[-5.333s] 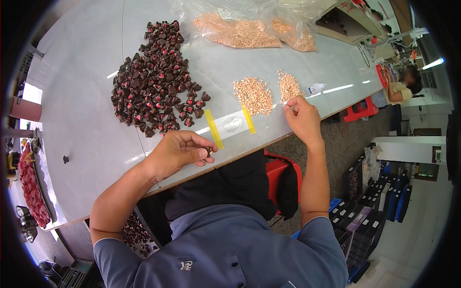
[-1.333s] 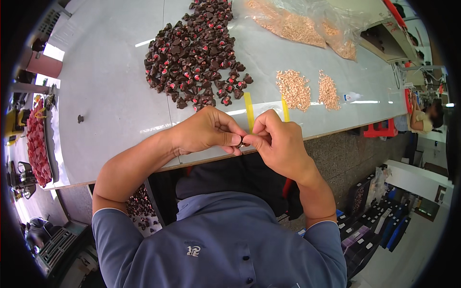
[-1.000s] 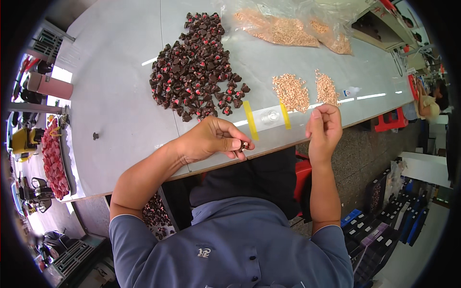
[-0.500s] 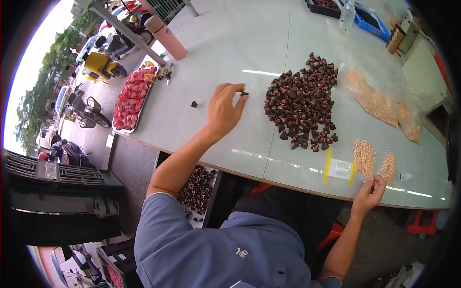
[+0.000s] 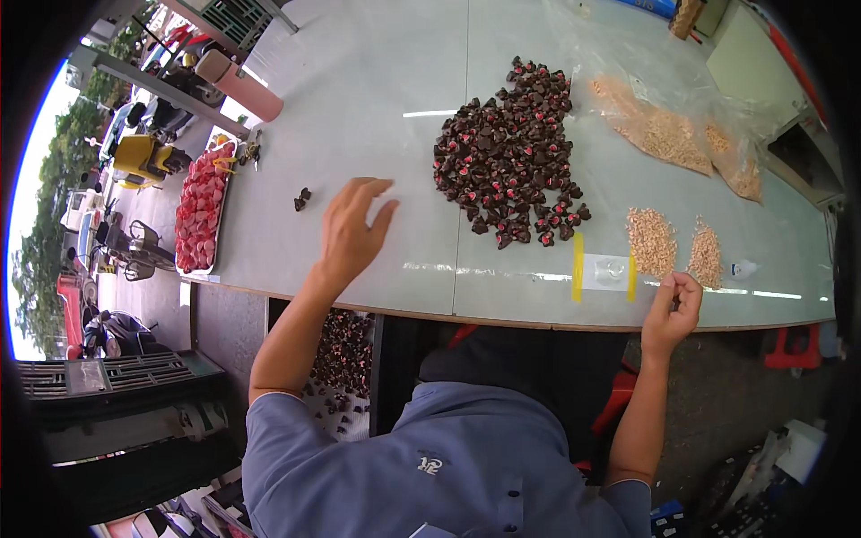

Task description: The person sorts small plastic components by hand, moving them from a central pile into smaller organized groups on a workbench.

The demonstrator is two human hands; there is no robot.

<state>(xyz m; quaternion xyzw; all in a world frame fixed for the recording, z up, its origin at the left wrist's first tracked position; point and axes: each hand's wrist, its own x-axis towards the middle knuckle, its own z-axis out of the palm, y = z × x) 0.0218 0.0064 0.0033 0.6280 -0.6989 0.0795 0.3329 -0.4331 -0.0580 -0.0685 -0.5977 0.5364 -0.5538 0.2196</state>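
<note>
My left hand hovers over the left part of the table, thumb and fingers apart with nothing between them. To its left lie small dark brown pieces close together. A large heap of similar dark pieces with pink-red centres spreads to its right. My right hand is at the table's front edge, thumb and fingertips pinched together. Whatever they hold, if anything, is too small to make out. Right at those fingertips is a pile of pale beige grains, with a smaller grain pile beside it.
Clear plastic bags of grains lie at the right. Yellow tape strips flank a pale patch near the front edge. A tray of red pieces, keys and a pink bottle stand left. Below the edge is a drawer-like tray of dark pieces.
My left hand has let go of a dark piece, and its fingers have parted. More than one dark piece now lies at the left, where one lay before. The whole view has shifted.
</note>
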